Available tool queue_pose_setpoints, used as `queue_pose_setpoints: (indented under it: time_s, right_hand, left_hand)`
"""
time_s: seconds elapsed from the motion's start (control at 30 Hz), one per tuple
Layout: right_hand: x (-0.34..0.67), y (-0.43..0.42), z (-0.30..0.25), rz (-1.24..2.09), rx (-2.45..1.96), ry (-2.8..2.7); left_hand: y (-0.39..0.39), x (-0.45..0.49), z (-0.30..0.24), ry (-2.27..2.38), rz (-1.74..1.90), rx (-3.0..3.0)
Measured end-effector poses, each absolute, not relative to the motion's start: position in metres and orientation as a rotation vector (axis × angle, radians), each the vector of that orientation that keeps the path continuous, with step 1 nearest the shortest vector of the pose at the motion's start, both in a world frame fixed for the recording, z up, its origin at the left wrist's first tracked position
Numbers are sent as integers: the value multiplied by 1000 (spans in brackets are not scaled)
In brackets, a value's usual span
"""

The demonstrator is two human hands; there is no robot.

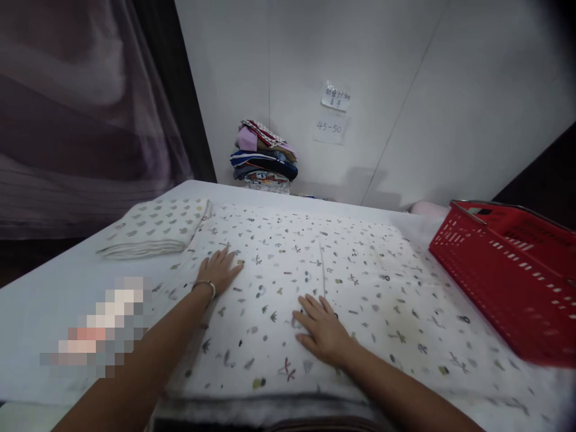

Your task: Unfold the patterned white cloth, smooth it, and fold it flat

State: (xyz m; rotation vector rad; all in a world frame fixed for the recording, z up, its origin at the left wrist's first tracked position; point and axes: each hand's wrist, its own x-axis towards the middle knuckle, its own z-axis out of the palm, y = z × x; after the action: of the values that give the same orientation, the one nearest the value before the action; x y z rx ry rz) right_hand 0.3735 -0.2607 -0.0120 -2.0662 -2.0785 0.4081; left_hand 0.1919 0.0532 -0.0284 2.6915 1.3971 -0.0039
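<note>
A white cloth (pixel 279 324) printed with small palm trees and leaves lies spread over the table, its left part folded over so that an edge runs down near the middle. My left hand (pixel 218 270), with a bracelet at the wrist, rests flat on the cloth's left side, fingers spread. Near the fold edge, my right hand (pixel 323 330) also lies palm down with its fingers apart. Neither hand grips anything. Just beyond my left hand sits a folded white cloth (pixel 159 225) with a grey print.
A red plastic basket (pixel 508 270) with a metal handle stands at the right on the cloth. Behind the white table (pixel 49 294) is a stack of folded fabrics (pixel 264 159) against the wall. Paper notes (pixel 330 128) hang on the wall. A blurred-out patch covers part of the table's left.
</note>
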Motion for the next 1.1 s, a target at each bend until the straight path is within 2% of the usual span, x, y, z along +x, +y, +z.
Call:
queue_pose_setpoints:
  time_s: [0.17,0.47,1.1]
  right_hand:
    - [375,-274,-1,432,-2105,-1989]
    - [376,-302,-18,342,-2252,-1914]
    - [408,-355,-16,321,-2389,-1735]
  left_hand:
    - [52,194,-15,1385,-86,2693]
    - [-16,175,-20,1254,-152,2763]
    - [-13,176,-19,1363,-166,2778]
